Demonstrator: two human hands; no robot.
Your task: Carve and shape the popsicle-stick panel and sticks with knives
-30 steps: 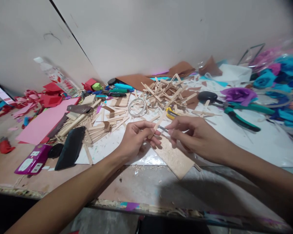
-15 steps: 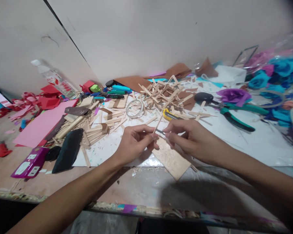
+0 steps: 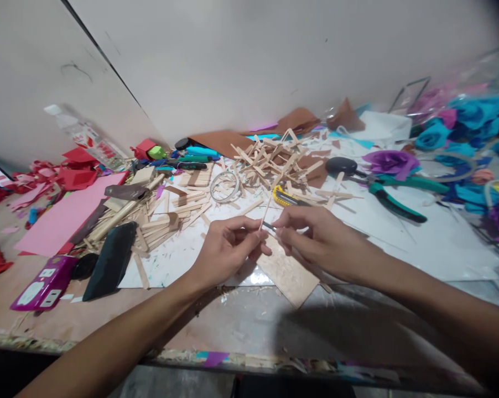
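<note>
Near the middle of the table, my left hand (image 3: 234, 243) pinches the lower end of a thin wooden craft stick (image 3: 266, 209), which points up and away from me, edge-on. Closed fingertips of my right hand (image 3: 310, 235) grip a short, narrow dark blade (image 3: 269, 225), whose tip meets the stick or lies right beside it; contact is hard to make out. Below both hands lies a flat wooden board (image 3: 293, 276), with shavings around it. A yellow utility knife (image 3: 283, 197) rests just behind my right hand, partly hidden by it.
Loose craft sticks (image 3: 274, 157) are heaped behind my hands, with a tape roll (image 3: 225, 186) beside them. Green-handled pliers (image 3: 399, 204) and paper flowers (image 3: 390, 163) lie right. On the left are a dark flat block (image 3: 110, 260), a purple case (image 3: 44, 282), pink sheets (image 3: 67, 215) and a bottle (image 3: 87, 138).
The stick in my left hand has turned more edge-on and looks thinner. My right hand has stayed close, with the blade still by the stick. The whole view has shifted slightly.
</note>
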